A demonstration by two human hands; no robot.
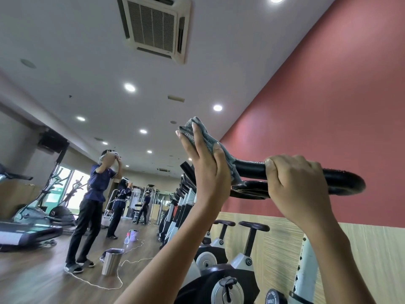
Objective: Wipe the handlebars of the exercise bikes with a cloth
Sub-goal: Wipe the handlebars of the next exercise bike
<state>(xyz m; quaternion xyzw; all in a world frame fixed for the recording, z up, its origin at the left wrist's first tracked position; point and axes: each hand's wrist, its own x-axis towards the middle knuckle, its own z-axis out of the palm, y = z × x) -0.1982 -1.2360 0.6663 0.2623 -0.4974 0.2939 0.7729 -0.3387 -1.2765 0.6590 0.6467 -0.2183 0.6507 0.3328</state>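
A row of exercise bikes (210, 244) is lined along the red wall (317, 102). The black handlebar (341, 181) is gripped by the closed right hand (291, 185). A grey cloth (206, 139) is pressed onto the bar's left end by the left hand (206, 172), fingers extended.

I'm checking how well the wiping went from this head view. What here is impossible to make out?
- Black tubular handlebar: the part under the grey cloth and left hand is hidden.
- Bar section inside the right hand: covered by fingers.
- Round black knob's lettering: cut off by the bottom edge.
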